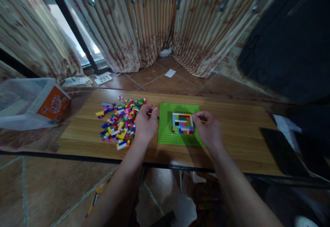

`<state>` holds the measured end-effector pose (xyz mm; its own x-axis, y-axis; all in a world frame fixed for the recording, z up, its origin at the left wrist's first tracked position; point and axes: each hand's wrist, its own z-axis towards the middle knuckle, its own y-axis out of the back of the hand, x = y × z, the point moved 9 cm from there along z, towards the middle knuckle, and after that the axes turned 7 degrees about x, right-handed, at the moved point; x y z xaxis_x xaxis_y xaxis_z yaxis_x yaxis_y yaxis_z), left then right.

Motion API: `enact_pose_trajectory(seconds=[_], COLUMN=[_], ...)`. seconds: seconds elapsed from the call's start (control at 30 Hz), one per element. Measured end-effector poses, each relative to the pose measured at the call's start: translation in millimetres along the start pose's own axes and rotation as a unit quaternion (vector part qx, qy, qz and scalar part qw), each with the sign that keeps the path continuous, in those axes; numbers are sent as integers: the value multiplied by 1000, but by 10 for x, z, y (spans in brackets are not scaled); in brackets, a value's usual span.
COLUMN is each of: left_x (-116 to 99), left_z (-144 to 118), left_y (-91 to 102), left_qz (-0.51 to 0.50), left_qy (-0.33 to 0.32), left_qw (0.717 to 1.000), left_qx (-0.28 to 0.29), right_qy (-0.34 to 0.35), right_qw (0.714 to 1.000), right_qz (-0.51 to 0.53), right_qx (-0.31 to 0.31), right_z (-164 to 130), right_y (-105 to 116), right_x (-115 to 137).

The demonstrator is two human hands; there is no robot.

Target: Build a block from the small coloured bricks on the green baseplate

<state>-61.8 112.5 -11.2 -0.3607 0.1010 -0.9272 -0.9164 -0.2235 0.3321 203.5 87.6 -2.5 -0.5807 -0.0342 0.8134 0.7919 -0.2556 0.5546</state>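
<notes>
A green studded baseplate (165,131) lies on the wooden table, and a low rectangular build of multicoloured toy bricks (183,124) with pale outer walls stands on it. My right hand (210,129) is at the build's upper right corner, thumb and fingertips pinched together; whatever is between them is too small to make out. Between the baseplate and a loose pile of toy bricks (123,117), my left hand (146,124) hovers with fingers curved and thumb apart. Nothing shows in its grasp. It hides the right edge of the pile.
On the left stands a clear plastic bin (25,117) with an orange label. A dark flat object (282,149) lies at the table's right end. Curtains (144,31) hang behind the table (237,131). Papers (77,81) and a white sheet (170,73) lie on the tiled floor.
</notes>
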Motion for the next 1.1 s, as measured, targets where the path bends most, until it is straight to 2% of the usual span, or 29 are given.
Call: enact_pose_trajectory(seconds=[0.17,0.3,0.47,0.63,0.83,0.93,1.1], left_x=[-46,-43,26,69,27,19,24], left_z=[17,26,37,31,4,-4,-2], left_y=[238,529,812,809,750,751,719], left_qz=[-76,-134,-176,-213,-201,-187,-164], left_qy=[-3,7,18,32,28,27,37], left_qw=[996,988,977,971,977,980,985], left_qx=[-36,-75,-117,-106,-66,-60,-44], right_qy=[26,37,108,169,175,165,149], right_qw=[999,998,990,970,942,927,918], right_qz=[44,51,40,-5,-97,-160,-214], right_qx=[-4,29,85,173,271,296,298], right_z=[-66,-125,-263,-448,-619,-650,-634], right_y=[-111,-262,-480,-823,-1262,-1400,-1492], right_x=[177,277,568,785,839,852,810])
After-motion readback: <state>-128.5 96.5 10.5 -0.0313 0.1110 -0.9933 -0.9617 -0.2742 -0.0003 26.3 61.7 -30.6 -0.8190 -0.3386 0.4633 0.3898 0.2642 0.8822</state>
